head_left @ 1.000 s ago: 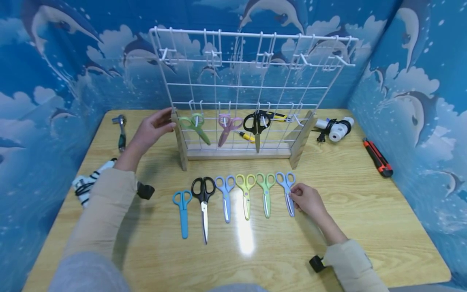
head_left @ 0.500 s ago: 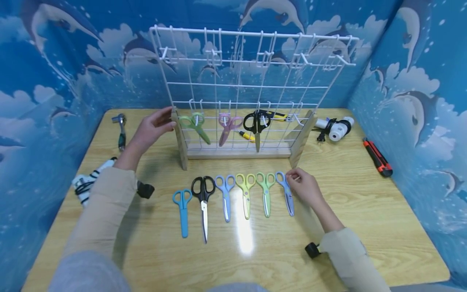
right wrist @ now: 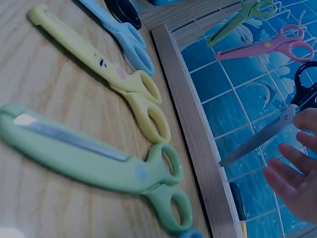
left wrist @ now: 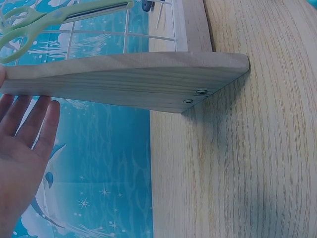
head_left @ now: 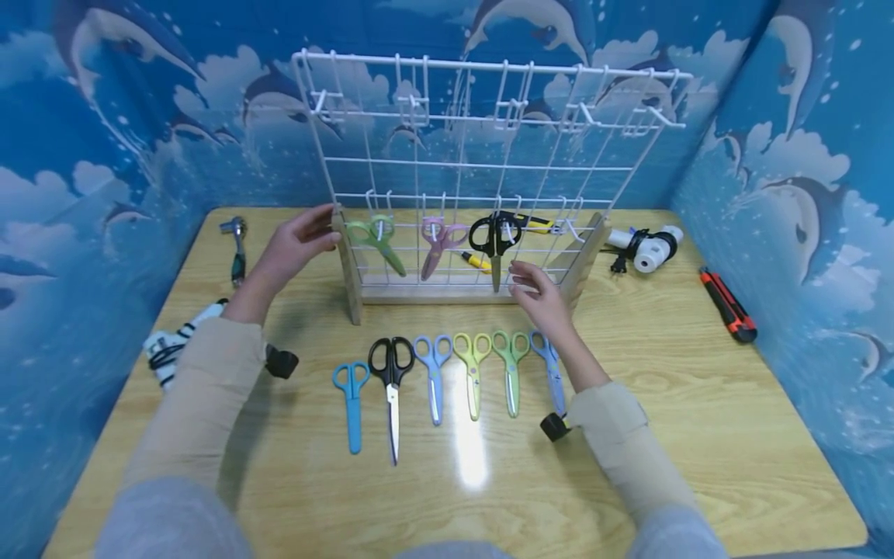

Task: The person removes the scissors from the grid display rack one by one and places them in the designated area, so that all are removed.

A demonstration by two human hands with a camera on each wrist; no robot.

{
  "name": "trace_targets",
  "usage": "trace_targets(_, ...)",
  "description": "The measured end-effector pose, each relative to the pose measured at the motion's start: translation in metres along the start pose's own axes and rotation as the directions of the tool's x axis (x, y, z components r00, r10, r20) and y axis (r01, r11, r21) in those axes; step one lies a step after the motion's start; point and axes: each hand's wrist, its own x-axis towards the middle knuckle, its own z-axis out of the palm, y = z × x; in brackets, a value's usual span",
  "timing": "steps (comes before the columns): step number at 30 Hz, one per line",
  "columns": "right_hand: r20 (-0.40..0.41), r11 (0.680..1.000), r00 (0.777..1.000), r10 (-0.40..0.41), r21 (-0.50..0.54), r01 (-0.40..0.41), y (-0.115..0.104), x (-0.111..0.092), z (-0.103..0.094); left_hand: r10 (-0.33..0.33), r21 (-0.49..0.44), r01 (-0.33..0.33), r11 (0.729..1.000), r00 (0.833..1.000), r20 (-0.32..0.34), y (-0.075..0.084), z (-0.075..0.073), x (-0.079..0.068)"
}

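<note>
My left hand (head_left: 296, 242) rests against the left wooden upright (head_left: 347, 268) of a white wire rack (head_left: 461, 164). In the left wrist view its straight fingers (left wrist: 47, 121) lie along the upright's outer face. My right hand (head_left: 539, 299), fingers loosely bent, is in front of the rack beside the blades of hanging black-handled scissors (head_left: 497, 237); in the right wrist view its fingers overlap them. Green scissors (head_left: 380, 237) and pink scissors (head_left: 436, 241) hang on hooks to their left. Below lies a row of scissors, including yellow ones (head_left: 473, 373), green ones (head_left: 512, 373) and blue ones (head_left: 552, 373).
More scissors lie left in the row: turquoise (head_left: 353, 404), large black-handled (head_left: 392, 388) and blue (head_left: 434, 373). Yellow-black cutters lie behind the rack. A ratchet (head_left: 238, 252) and striped bundle (head_left: 171, 349) are left; a corded white device (head_left: 649, 248) and red-black cutter (head_left: 728, 304) right.
My right hand has left the rightmost blue scissors and moved up and left to the hanging black scissors. The left hand stays at the upright.
</note>
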Motion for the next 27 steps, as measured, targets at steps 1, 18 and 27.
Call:
trace_targets(1, 0.000, 1.000, 1.000, -0.001, 0.004, 0.001, -0.001, 0.003, 0.001, -0.001, -0.001, 0.001, 1.000, 1.000, 0.002, 0.000, 0.000, 0.000)
trace_targets(18, -0.059, 0.996, 0.998, 0.039, -0.077, -0.043, -0.004, 0.023, 0.021, -0.055, -0.031, 0.058, 0.998, 0.995, 0.081, 0.136, 0.017, -0.054)
trace_targets(27, -0.045, 0.996, 0.999, 0.004, -0.089, -0.008, -0.005, 0.017, 0.018, -0.069, -0.023, 0.071, 0.997, 0.995, 0.070, 0.150, 0.019, -0.061)
